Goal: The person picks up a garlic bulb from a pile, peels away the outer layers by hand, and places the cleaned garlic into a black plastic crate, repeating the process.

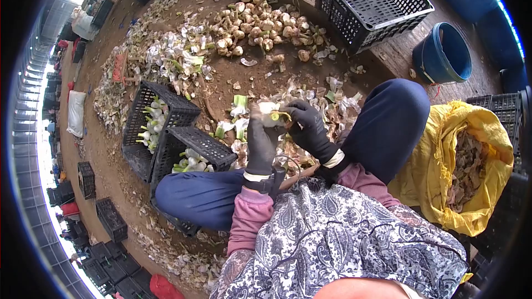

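Both my hands wear black gloves and meet over a white garlic bulb [270, 110] with a green stem stub. My left hand [260, 138] grips the bulb from below and the left. My right hand [307, 124] pinches at its stem end from the right. A pile of unpeeled, dirt-covered garlic bulbs [263, 25] lies on the ground beyond my hands. Papery skins and cut stems [327, 102] litter the ground right under my hands, between my knees.
Two black crates [166, 133] with cleaned white bulbs stand at my left knee. An empty black crate [371, 3] sits far right, next to a blue bucket [443, 55]. A yellow sack [460, 166] of skins stands at my right. Trimmed stems [166, 55] lie heaped far left.
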Demonstrator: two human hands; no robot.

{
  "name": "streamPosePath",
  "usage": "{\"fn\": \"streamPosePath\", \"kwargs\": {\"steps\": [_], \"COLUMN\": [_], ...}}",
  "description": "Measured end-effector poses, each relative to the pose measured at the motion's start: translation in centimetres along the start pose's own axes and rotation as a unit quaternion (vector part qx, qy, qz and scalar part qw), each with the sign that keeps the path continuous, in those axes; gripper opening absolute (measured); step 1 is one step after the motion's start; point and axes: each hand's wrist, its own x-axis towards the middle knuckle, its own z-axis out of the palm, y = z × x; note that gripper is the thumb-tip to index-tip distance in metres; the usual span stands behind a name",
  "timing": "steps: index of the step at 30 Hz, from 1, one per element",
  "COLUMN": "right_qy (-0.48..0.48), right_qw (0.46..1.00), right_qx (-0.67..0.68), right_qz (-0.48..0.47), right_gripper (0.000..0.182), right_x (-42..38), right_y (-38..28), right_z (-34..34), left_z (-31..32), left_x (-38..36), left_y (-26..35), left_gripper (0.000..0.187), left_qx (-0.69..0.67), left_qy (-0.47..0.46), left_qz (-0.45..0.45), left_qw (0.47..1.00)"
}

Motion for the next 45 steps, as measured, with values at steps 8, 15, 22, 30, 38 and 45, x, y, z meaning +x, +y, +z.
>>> {"fn": "streamPosePath", "kwargs": {"steps": [8,15,22,30,38,45], "right_qy": [0.205,-0.202,-0.14,-0.059,-0.032,-0.001], "right_qw": [0.939,0.972,0.95,0.994,0.998,0.912], "right_qx": [0.214,0.062,0.247,0.071,0.047,0.377], "right_qz": [0.173,0.103,0.131,0.049,0.023,0.16], "right_gripper": [0.016,0.071,0.071,0.063,0.064,0.045], "right_x": [0.2,-2.0,-1.4,-0.3,-0.5,-0.1], "right_y": [2.9,5.2,3.2,0.9,0.9,-0.4], "right_z": [-0.5,-0.4,0.3,-0.1,-0.1,-0.3], "left_z": [2.4,-2.1,-1.2,2.2,3.1,-3.1], "left_x": [-1.4,-1.3,-0.2,-1.2,-0.7,0.8], "left_y": [2.7,2.5,0.6,4.1,4.0,2.4], "left_gripper": [0.058,0.078,0.045,0.035,0.017,0.019], "left_qx": [0.02,0.103,0.372,0.617,0.701,0.171], "left_qy": [-0.075,-0.002,-0.06,0.002,0.032,0.056], "left_qz": [-0.185,-0.088,0.145,0.217,0.195,-0.074], "left_qw": [0.98,0.991,0.915,0.757,0.685,0.981]}}
